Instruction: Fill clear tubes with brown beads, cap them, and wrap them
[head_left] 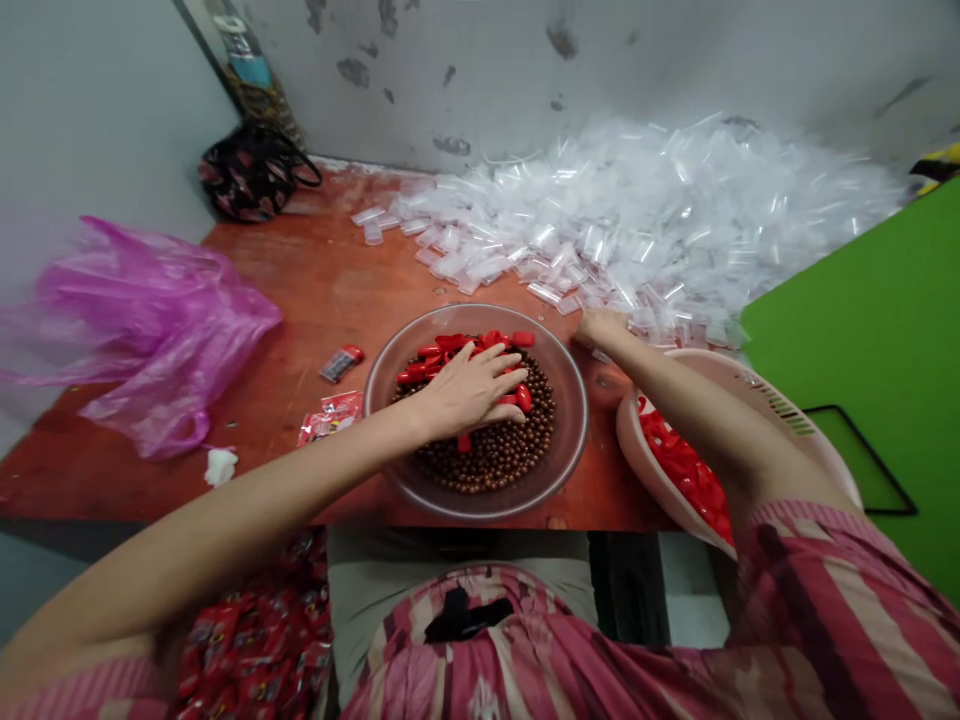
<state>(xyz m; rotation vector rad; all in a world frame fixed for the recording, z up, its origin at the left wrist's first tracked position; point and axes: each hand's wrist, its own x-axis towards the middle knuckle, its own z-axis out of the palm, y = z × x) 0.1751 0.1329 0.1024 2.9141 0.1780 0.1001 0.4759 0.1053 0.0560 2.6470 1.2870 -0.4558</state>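
A wide metal-rimmed bowl (pixel 574 440) stands in front of me with small brown balls (pixel 487 465) in it. Several red plastic pieces (pixel 450 345), shaped like caps, lie over the balls at the far side. My left hand (pixel 469 390) is spread out low over these pieces, palm down, with fingers apart. Right of the bowl, my right hand (pixel 601 326) is down at the near edge of a heap of clear plastic tubes (pixel 660 220). Its fingers look curled; what they hold, if anything, is hidden.
A pink basket (pixel 634 440) holding red pieces (pixel 686 470) sits under my right forearm, beside a green board (pixel 870 360). Leftward lie a small filled packet (pixel 342 362), red wrappers (pixel 330 415), a purple plastic bag (pixel 157 320) and a dark floral bag (pixel 251 170). Red packets (pixel 255 640) are below the table edge.
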